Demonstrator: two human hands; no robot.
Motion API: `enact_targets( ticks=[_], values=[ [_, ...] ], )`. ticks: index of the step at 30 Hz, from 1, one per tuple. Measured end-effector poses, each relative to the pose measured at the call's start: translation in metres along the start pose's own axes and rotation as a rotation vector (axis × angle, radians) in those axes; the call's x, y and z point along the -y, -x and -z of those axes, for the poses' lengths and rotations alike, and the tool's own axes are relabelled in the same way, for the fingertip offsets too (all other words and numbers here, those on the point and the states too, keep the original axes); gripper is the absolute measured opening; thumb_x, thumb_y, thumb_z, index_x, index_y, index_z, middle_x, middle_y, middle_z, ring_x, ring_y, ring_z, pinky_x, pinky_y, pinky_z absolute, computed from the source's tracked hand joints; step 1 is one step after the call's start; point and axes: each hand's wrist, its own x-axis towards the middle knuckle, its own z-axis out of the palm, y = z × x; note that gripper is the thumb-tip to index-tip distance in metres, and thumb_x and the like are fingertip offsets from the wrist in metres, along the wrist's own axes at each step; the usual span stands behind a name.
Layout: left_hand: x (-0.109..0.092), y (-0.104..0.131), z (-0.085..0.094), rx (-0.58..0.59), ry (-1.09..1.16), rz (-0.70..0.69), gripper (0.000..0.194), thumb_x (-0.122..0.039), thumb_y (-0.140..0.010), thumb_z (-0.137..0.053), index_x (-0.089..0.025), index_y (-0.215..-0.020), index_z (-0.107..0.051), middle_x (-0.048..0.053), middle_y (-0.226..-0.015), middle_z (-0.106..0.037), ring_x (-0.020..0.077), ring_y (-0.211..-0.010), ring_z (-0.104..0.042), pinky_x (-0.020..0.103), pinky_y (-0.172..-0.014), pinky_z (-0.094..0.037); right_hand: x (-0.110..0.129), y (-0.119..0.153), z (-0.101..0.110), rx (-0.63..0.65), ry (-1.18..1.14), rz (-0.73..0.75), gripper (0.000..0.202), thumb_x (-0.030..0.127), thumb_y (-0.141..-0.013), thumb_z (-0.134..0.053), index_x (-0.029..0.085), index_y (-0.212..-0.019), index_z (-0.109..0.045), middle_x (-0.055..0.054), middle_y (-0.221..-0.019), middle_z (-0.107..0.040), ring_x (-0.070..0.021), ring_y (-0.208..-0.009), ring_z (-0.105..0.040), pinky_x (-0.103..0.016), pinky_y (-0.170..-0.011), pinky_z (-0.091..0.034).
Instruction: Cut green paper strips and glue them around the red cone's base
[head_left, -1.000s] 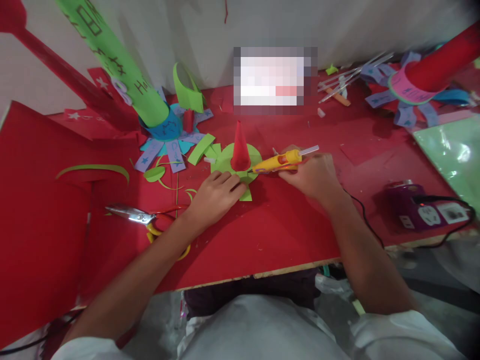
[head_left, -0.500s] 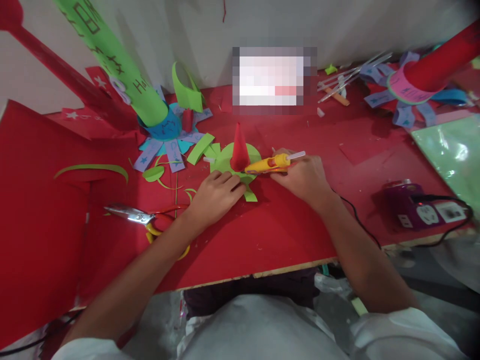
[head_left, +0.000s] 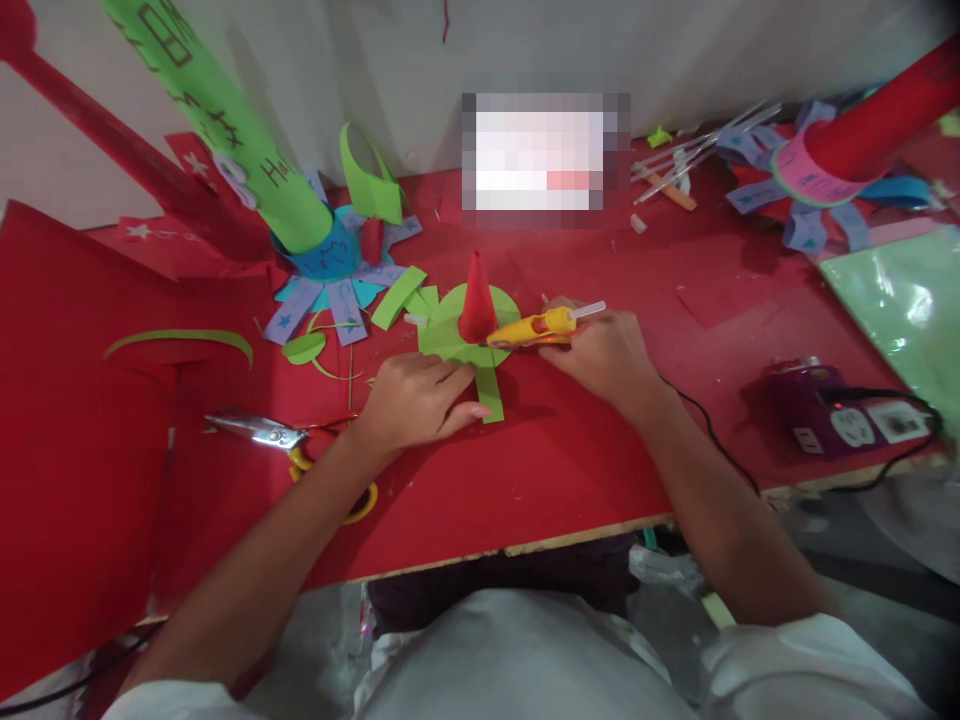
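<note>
Wrapped in my right hand is a yellow hot glue gun, a clear glue stick jutting from its back. Its nozzle meets the light-green paper disc beside the foot of a red paper cone, which stands upright on the disc. Toward me, a green paper strip extends from the disc's front edge. My left hand rests at the disc's front left, fingers bent and the thumb apart, its tip near the strip. I see nothing held in it; its fingertips are partly hidden.
Large scissors lie left, partly under my left forearm. Green paper scraps are scattered behind them. A decorated green tube stands back left, a red tube back right. A purple power socket block with a black cord sits right.
My left hand has slid back to the left, and its thumb now points away from the fingers. More of the green strip shows. The glue gun stays by the cone.
</note>
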Motion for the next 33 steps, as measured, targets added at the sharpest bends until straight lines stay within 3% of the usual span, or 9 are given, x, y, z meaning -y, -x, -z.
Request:
enact_targets(
  ticks=[6, 12, 23, 33],
  values=[
    [-0.0044, -0.0016, -0.0035, 0.149, -0.058, 0.169, 0.065, -0.064, -0.11, -0.032, -0.017, -0.114, -0.078, 0.006, -0.061, -0.069, 0.0201, -0.057, -0.064, 0.033, -0.055, -0.024, -0.0013, 0.0016, -0.0015, -0.039, -0.052, 0.041, 0.032, 0.035, -0.094, -0.066, 0.022, -0.12, -0.078, -0.011, -0.109, -0.082, -0.0291, -0.092, -0.073, -0.035, -0.071, -0.04],
    [-0.0058, -0.0058, -0.0012, 0.299, -0.063, 0.254, 0.073, -0.069, -0.109, -0.026, -0.019, -0.135, -0.073, 0.01, -0.066, -0.073, 0.0236, -0.061, -0.07, 0.032, -0.055, -0.024, -0.0015, 0.0025, -0.0017, -0.057, -0.067, 0.051, 0.029, 0.033, -0.093, -0.065, 0.024, -0.117, -0.079, -0.01, -0.107, -0.082, -0.0293, -0.092, -0.073, -0.035, -0.071, -0.041],
    [-0.0058, -0.0051, -0.0023, 0.321, -0.046, 0.287, 0.065, -0.066, -0.109, -0.035, -0.02, -0.138, -0.071, 0.009, -0.069, -0.075, 0.0239, -0.063, -0.071, 0.031, -0.057, -0.029, -0.0027, 0.0015, -0.001, -0.04, -0.036, 0.038, 0.033, 0.034, -0.092, -0.065, 0.024, -0.121, -0.078, -0.01, -0.108, -0.083, -0.0293, -0.089, -0.072, -0.036, -0.07, -0.039],
    [-0.0077, -0.0072, -0.0016, 0.376, -0.089, 0.334, 0.056, -0.061, -0.109, -0.04, -0.025, -0.138, -0.071, 0.008, -0.074, -0.078, 0.0255, -0.066, -0.073, 0.032, -0.055, -0.022, -0.004, 0.0032, -0.0029, -0.066, -0.014, 0.06, 0.032, 0.036, -0.093, -0.065, 0.027, -0.122, -0.076, -0.009, -0.106, -0.083, -0.0295, -0.09, -0.072, -0.036, -0.069, -0.037]
  ],
)
